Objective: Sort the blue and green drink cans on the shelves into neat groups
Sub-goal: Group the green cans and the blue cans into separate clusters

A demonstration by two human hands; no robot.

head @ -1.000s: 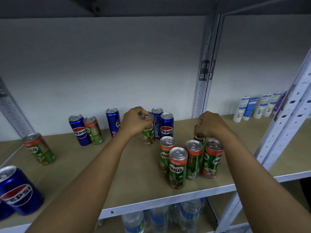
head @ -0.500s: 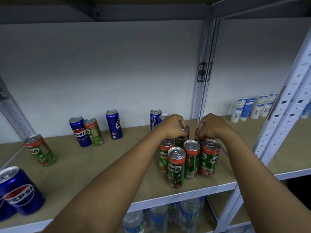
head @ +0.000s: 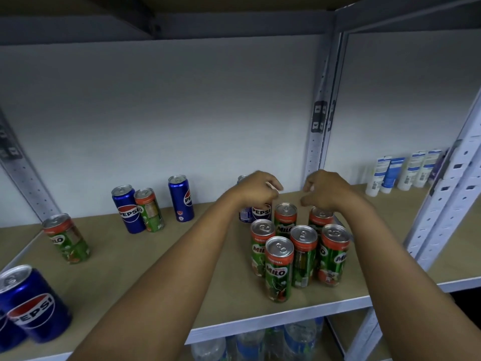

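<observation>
A row of white and blue tubes [head: 404,173] stands upright at about two o'clock on the neighbouring shelf board, close against the white back wall [head: 182,113]. Down at six o'clock, clear plastic water bottles [head: 260,345] with blue labels crowd the tier below. A grey perforated upright [head: 318,131] rises at one o'clock.

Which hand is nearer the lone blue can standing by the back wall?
Left. The left hand hovers just right of that blue can; the right hand is farther right, above the green cans.
</observation>
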